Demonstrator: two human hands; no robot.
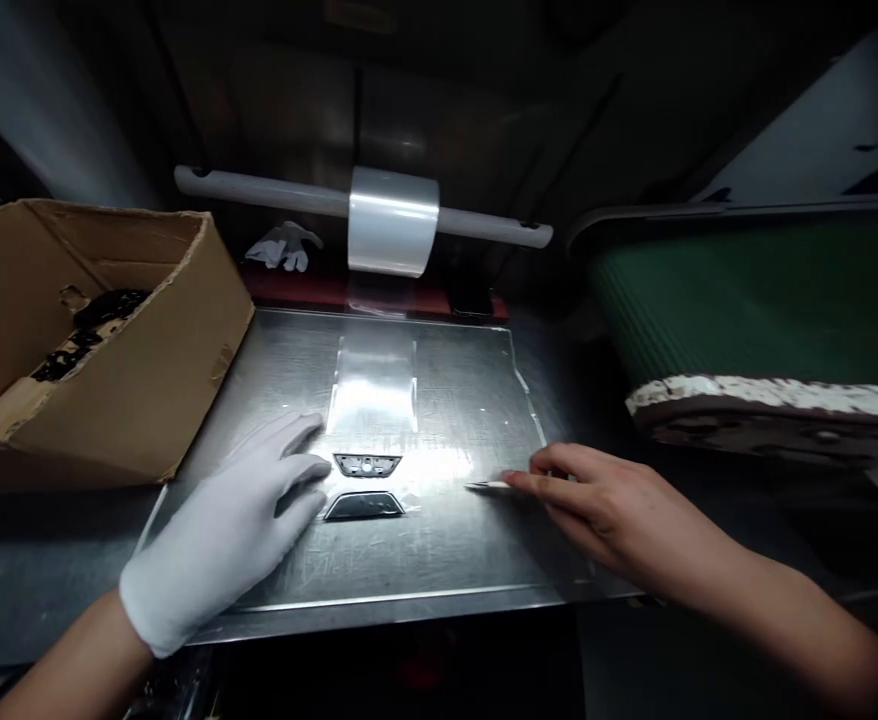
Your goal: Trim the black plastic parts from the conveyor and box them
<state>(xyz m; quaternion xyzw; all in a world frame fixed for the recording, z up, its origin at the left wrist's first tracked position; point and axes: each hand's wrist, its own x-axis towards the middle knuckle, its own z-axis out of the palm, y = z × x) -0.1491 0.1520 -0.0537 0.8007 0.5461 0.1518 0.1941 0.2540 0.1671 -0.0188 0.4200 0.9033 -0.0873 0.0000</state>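
Note:
My left hand [229, 520], in a white glove, rests on the metal sheet [454, 380] with its fingers apart. Its fingertips are beside two small trapezoid parts; I cannot tell whether they touch. The farther one, a grey part with clips or holes [367, 465], lies just beyond a glossy black trapezoid piece [365, 505] with a pale edge and clear film at its right end. On the right, my bare right hand [596, 500] pinches a thin pointed tool [490, 485] with a pale shaft. Its dark tip points left, toward the parts, apart from them.
A roll of clear film [393, 222] hangs on a white tube [274, 190], its strip [373, 385] running down over the sheet. At left stands a cardboard box [131, 390] holding black pieces. A green conveyor belt [769, 300] is at right. Behind lie crumpled white gloves [285, 246] and a dark phone-like object [470, 297].

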